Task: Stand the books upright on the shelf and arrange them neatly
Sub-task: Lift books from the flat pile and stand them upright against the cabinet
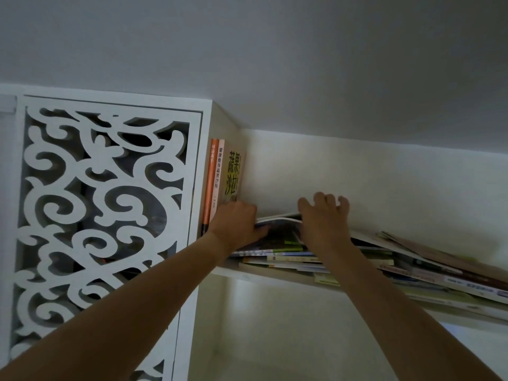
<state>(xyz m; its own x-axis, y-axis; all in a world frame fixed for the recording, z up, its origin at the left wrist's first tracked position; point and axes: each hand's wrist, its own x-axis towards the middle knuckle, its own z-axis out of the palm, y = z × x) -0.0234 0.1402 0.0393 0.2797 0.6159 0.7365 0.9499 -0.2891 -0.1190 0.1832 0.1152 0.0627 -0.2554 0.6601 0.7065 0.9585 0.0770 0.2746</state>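
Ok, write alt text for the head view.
Two bare hands lift a thin, bending white-edged book off a messy flat pile of books on a white shelf: left hand, right hand. Three books stand upright at the left end.

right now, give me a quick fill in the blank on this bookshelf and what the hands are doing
1. The orange book stands ____ at the left end of the shelf.
2. The right hand lifts the ____ book of the flat pile.
3. The left hand rests at the foot of the ____ books.
4. The carved panel is ____ in colour.

Missing words: upright; top; standing; white
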